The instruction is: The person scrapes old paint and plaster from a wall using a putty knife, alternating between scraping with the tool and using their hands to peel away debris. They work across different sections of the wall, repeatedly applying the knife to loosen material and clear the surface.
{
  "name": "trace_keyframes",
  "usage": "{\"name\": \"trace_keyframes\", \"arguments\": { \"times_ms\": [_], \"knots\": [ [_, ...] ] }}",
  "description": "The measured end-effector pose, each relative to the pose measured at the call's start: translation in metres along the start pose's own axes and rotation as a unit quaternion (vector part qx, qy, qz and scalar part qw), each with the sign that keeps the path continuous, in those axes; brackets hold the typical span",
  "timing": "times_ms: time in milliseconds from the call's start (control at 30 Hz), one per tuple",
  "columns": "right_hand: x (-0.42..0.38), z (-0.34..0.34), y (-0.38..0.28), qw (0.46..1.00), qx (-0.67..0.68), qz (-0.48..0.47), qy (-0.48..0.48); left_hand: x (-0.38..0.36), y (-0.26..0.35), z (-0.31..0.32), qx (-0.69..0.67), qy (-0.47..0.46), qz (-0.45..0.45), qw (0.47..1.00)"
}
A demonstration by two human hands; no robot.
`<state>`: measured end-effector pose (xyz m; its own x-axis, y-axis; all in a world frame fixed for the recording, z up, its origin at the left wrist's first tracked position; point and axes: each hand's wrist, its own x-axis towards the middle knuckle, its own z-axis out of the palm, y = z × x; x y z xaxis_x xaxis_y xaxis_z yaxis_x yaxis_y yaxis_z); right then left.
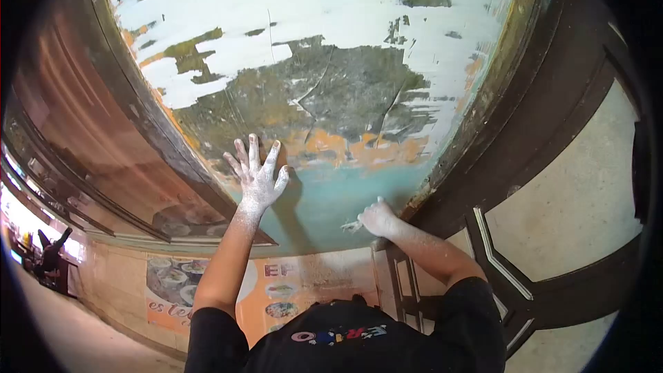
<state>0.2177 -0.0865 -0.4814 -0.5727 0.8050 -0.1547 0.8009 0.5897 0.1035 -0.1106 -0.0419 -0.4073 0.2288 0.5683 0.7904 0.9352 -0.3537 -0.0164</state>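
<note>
My left hand (pixel 258 178), dusted white, has its fingers spread against the wall (pixel 352 86) at the lower edge of a bare grey-brown patch. Nothing is held in it. Lower and to the right, my right hand (pixel 380 219) is closed beside the blue-green painted strip (pixel 331 190). A small whitish, ragged-looking bit (pixel 352 226) shows at its fingers, too blurred to name. White dust covers both hands and wrists. Around the bare patch lies white coating with chipped spots, and an orange band runs beneath it.
Dark wooden frames border the wall at left (pixel 138 97) and right (pixel 494 103). A dark panelled door (pixel 566 186) with pale panels stands at right. Below hangs an orange printed banner (pixel 266 297). Reddish-brown glass or curtain (pixel 103 110) is at left.
</note>
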Motion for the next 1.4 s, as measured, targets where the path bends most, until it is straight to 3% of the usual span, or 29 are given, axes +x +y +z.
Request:
{"name": "trace_keyframes", "arguments": {
  "times_ms": [33,67,133,167,233,267,300,400,433,500,533,567,633,667,700,767,833,1000,1100,1167,1400],
  "knots": [
    [0.004,0.012,0.005,0.995,-0.035,0.019,-0.093,0.004,-0.002,0.006,0.024,-0.011,-0.012,1.0],
    [0.011,0.026,0.015,0.995,-0.041,0.018,-0.093,0.003,-0.006,0.012,0.059,-0.003,0.018,0.998],
    [0.013,0.061,0.017,0.962,-0.085,0.045,-0.257,-0.006,-0.006,0.015,0.076,0.0,0.023,0.997],
    [0.014,0.071,0.019,0.962,-0.084,0.047,-0.254,-0.001,-0.01,0.019,0.096,0.017,0.034,0.995],
    [0.009,0.084,0.033,0.973,0.089,0.162,-0.141,-0.001,-0.011,0.023,0.082,0.035,0.037,0.995],
    [0.008,0.127,0.056,0.964,0.095,0.132,-0.209,-0.005,-0.009,0.021,0.086,0.038,0.037,0.995],
    [-0.001,0.13,0.053,0.964,0.097,0.134,-0.209,0.0,-0.01,0.022,0.093,0.05,0.039,0.994],
    [-0.021,0.131,0.034,0.927,0.352,0.116,0.048,-0.001,-0.014,0.027,0.067,0.045,0.021,0.997],
    [-0.026,0.124,0.027,0.927,0.354,0.116,0.046,-0.005,-0.014,0.026,0.062,0.032,0.02,0.997],
    [-0.04,0.083,0.003,0.806,0.523,0.221,0.166,-0.004,-0.011,0.024,0.077,0.032,0.029,0.996],
    [-0.044,0.073,-0.002,0.706,0.637,0.247,0.186,-0.003,-0.006,0.022,0.06,0.021,0.002,0.998],
    [-0.048,0.064,-0.005,0.704,0.639,0.249,0.185,-0.003,0.0,0.02,0.042,0.009,-0.023,0.999],
    [-0.045,0.039,-0.002,0.542,0.76,0.242,0.267,0.012,0.017,0.01,-0.011,0.009,-0.028,1.0],
    [-0.038,0.035,0.004,0.521,0.77,0.253,0.267,0.025,0.024,0.008,-0.045,0.043,0.02,0.998],
    [-0.032,0.019,0.007,0.519,0.768,0.235,0.292,0.038,0.033,0.004,-0.08,0.077,0.067,0.992],
    [-0.017,-0.014,0.014,0.518,0.763,0.222,0.317,0.067,0.059,-0.009,-0.082,0.065,0.059,0.993],
    [-0.004,-0.031,0.021,0.592,0.69,0.266,0.322,0.088,0.081,-0.013,-0.038,0.018,0.024,0.999],
    [0.0,-0.005,0.016,0.564,0.703,0.278,0.333,0.082,0.074,0.023,0.064,0.107,0.09,0.988],
    [-0.001,-0.013,0.015,0.565,0.705,0.275,0.329,0.077,0.072,0.033,0.048,0.119,0.069,0.989],
    [0.006,0.003,0.015,0.524,0.739,0.262,0.333,0.077,0.072,0.033,0.053,0.121,0.071,0.989],
    [0.008,0.005,0.017,0.51,0.754,0.244,0.335,0.078,0.069,0.033,0.094,0.145,0.106,0.979]
  ]
}}
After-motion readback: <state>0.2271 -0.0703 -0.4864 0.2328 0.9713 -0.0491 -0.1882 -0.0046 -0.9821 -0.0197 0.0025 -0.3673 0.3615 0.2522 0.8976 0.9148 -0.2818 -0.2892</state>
